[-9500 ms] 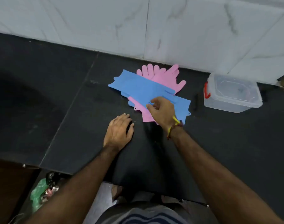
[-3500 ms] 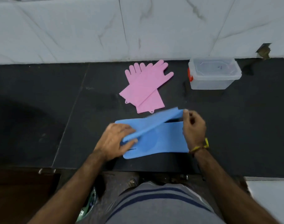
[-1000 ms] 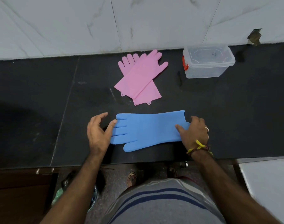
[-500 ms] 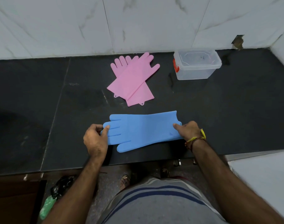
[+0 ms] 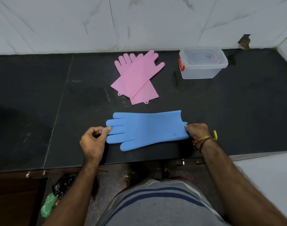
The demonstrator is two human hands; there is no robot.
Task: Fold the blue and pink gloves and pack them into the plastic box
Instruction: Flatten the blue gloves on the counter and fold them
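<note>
The blue gloves [image 5: 146, 129] lie stacked flat on the black counter [image 5: 237, 115], fingers pointing left, cuff to the right. My left hand [image 5: 93, 139] pinches the blue fingertips between thumb and fingers. At the cuff end, my right hand [image 5: 197, 131] grips the edge. Two pink gloves [image 5: 136, 77] lie crossed farther back, fingers toward the wall. The clear plastic box [image 5: 203, 64] with a red clasp stands at the back right, its lid closed.
A white marble wall [image 5: 139, 22] rises behind the counter. The counter's front edge runs just below the blue gloves. A white surface [image 5: 270, 173] adjoins at the lower right. Bags lie on the floor at lower left.
My left hand has closed from flat beside the blue gloves to a pinch on their fingertips. My right hand has curled onto the cuff edge. The gloves stay flat.
</note>
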